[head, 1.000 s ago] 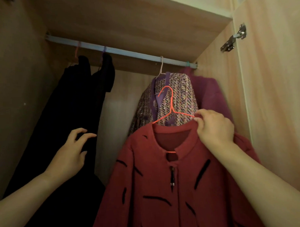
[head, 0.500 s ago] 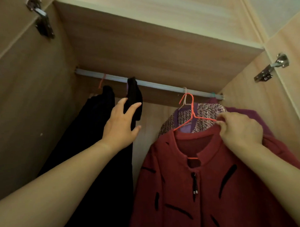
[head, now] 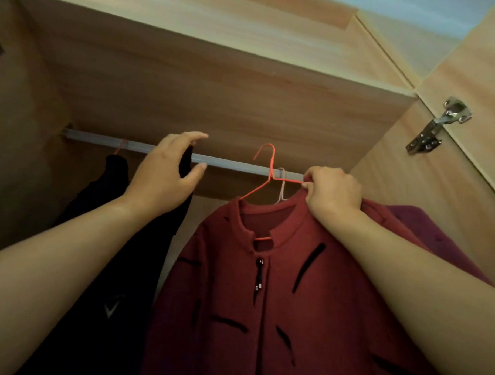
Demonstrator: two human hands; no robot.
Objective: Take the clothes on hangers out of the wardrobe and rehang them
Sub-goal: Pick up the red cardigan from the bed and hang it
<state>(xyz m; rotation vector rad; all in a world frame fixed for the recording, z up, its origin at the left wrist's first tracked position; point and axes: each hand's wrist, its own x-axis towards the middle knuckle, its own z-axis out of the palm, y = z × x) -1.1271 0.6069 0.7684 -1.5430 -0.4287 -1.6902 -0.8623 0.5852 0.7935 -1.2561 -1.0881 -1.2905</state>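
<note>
A red jacket [head: 261,293] with black dashes and a front zip hangs on an orange wire hanger [head: 269,169]. My right hand [head: 332,191] pinches the hanger's right arm together with the jacket's shoulder. The hook is raised to the height of the grey wardrobe rail [head: 228,162], its tip just above the rail. My left hand [head: 167,173] reaches up to the rail, thumb and fingers curled round the top of a black garment [head: 125,247] that hangs there.
A purple garment [head: 427,231] hangs behind the jacket at the right, and a pale hanger hook [head: 281,186] shows beside the orange one. A wooden shelf [head: 209,85] lies close above the rail. A metal hinge [head: 435,130] sits on the open right door.
My right hand has lifted the red jacket and its hanger up to the rail. My left hand has risen from beside the black garment to its top at the rail. The view has tilted upward.
</note>
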